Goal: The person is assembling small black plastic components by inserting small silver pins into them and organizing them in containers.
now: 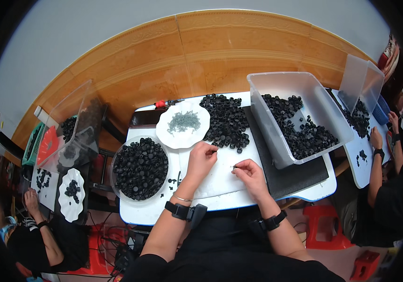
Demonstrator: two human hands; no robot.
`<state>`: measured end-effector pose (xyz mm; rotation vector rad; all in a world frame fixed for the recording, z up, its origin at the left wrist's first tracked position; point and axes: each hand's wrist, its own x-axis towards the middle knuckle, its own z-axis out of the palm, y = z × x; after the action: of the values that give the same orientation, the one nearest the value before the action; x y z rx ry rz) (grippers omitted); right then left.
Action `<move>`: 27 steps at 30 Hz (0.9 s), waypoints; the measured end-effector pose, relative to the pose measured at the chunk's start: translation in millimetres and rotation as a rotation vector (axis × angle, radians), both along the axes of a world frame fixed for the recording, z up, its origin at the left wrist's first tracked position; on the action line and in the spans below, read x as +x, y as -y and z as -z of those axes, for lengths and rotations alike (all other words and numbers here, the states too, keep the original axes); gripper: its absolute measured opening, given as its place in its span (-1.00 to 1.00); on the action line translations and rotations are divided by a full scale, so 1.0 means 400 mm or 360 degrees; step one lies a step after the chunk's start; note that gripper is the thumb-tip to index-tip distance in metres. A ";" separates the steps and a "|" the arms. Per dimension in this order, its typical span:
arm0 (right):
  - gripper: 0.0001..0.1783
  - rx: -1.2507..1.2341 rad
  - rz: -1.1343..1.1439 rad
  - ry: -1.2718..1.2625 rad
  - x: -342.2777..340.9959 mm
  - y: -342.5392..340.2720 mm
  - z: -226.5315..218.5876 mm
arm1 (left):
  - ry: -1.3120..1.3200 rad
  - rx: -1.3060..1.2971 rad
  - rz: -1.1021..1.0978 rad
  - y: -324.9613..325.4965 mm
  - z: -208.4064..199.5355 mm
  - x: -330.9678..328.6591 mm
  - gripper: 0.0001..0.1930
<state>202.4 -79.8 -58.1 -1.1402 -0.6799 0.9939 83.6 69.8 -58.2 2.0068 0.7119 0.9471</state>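
My left hand (202, 160) is closed in a pinch at the near edge of a heap of small black round caps (224, 120), with a small black part at its fingertips. To its right, my right hand (251, 177) pinches a tiny piece (234, 168), too small to name exactly. Both hands are above a white work sheet (218, 185), apart from each other. Beyond my left hand is a scalloped white plate (164, 131) bearing a mound of tiny grey-green pieces (184, 121). A round clear tub (113, 165) full of black caps stands at the left.
A large translucent bin (269, 136) with black parts stands on a dark mat (300, 177) at the right. Red-handled pliers (161, 103) lie behind the plate. Other people's hands (32, 201) work at side tables left and right. A red stool (323, 228) stands at lower right.
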 end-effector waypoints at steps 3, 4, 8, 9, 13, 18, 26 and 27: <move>-0.83 -0.0025 0.0009 0.0060 -0.002 0.002 -0.008 | -0.0257 0.0194 0.0040 0.009 0.007 -0.028 -0.77; -0.83 -0.0028 0.0025 0.0066 -0.003 0.004 -0.008 | -0.0254 0.0197 0.0035 0.011 0.006 -0.030 -0.77; -0.83 0.0004 0.0043 0.0075 0.000 0.007 -0.002 | -0.0315 0.0750 -0.0121 0.013 -0.032 0.010 -0.80; -0.83 0.0009 0.0045 0.0082 0.000 0.007 0.000 | -0.0342 0.0779 -0.0133 0.009 -0.035 0.022 -0.79; -0.83 0.0034 0.0033 0.0062 -0.002 0.004 0.012 | -0.0513 0.0812 -0.0171 -0.003 -0.038 0.058 -0.79; -0.84 0.0032 0.0026 0.0061 -0.002 0.008 0.009 | -0.0585 0.0887 -0.0224 -0.008 -0.030 0.065 -0.79; -0.84 0.0081 0.0019 0.0015 -0.002 0.005 0.016 | 0.0154 -0.0225 0.0176 0.030 -0.021 0.007 -0.77; -0.84 0.0078 0.0023 0.0012 0.000 0.005 0.015 | 0.0522 -0.0879 0.0343 0.047 -0.039 -0.008 -0.78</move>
<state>202.5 -81.9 -64.3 -1.1052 -0.6976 0.9562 80.4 50.9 -42.6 1.3723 0.4930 0.8149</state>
